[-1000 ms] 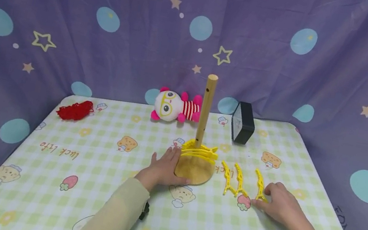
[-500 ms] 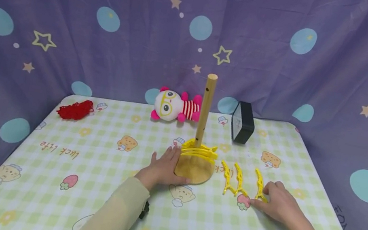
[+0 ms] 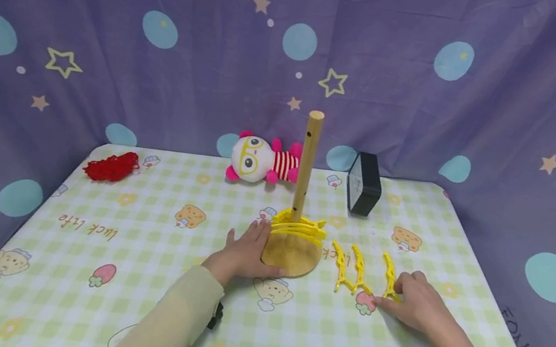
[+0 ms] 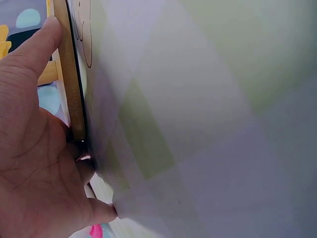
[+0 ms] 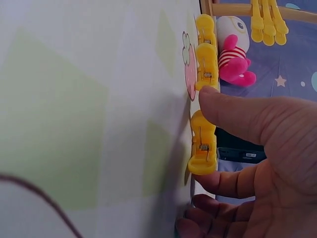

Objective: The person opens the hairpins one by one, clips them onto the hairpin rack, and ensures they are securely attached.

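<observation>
A round wooden base (image 3: 292,258) with an upright post (image 3: 306,166) stands mid-table. Several yellow hair clips (image 3: 302,228) are fastened low on the post. My left hand (image 3: 243,252) holds the base at its left rim, thumb along the front edge, fingers at the side; the left wrist view shows the wooden rim (image 4: 73,94) between them. On the cloth to the right lie two hair clips side by side, a left one (image 3: 339,265) and a right one (image 3: 358,268). My right hand (image 3: 417,302) pinches the handle end of a third clip (image 5: 202,144), its coil spring showing.
Behind the post lies a pink and white plush toy (image 3: 258,161). A black desk clock (image 3: 365,184) stands at the back right, and a bundle of red string (image 3: 113,166) lies at the back left. The table wears a green checked cloth (image 3: 153,282); a purple curtain (image 3: 187,89) hangs behind.
The head view has shifted slightly, so everything sits a little further left. Both hands keep their places on the base and at the third clip.
</observation>
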`<action>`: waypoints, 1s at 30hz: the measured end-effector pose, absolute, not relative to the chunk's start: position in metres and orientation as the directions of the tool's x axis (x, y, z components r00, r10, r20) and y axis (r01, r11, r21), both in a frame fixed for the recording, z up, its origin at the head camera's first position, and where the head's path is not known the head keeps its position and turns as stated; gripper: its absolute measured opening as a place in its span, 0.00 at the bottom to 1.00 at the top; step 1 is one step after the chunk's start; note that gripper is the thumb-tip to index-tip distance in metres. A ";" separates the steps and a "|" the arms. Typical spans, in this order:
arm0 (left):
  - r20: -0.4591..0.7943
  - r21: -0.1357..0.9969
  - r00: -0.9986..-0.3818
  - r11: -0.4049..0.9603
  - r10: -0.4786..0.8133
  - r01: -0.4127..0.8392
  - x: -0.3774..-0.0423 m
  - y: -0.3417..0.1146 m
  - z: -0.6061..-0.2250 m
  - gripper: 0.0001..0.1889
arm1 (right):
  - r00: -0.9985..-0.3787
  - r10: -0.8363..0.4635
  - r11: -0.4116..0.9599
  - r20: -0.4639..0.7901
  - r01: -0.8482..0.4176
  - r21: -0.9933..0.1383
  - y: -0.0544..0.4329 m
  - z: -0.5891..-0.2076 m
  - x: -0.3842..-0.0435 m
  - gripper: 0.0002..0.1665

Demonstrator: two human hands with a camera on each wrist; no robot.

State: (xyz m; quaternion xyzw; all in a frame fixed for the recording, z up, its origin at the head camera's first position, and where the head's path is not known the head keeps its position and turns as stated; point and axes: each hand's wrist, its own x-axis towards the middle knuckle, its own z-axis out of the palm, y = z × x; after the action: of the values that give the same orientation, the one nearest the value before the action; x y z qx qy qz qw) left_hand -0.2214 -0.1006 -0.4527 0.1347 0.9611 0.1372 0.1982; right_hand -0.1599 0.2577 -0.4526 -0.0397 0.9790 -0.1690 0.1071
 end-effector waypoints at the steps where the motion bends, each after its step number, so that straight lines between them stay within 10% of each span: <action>1: -0.342 0.317 -0.886 0.926 0.313 0.204 -0.221 -0.101 -0.452 0.61 | -0.974 -0.114 0.940 -0.195 -0.043 -0.337 0.257 -0.453 -0.160 0.35; 30: -0.349 0.317 -0.885 0.928 0.308 0.198 -0.224 -0.100 -0.456 0.62 | -0.999 -0.019 0.877 0.050 -0.041 -0.478 0.265 -0.445 -0.157 0.23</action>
State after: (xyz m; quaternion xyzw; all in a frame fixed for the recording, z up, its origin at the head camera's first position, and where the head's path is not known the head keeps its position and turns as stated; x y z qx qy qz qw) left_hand -0.2237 -0.1003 -0.4557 0.1316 0.9611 0.1375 0.2004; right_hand -0.1573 0.2650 -0.4453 -0.0154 0.9686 -0.2472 -0.0220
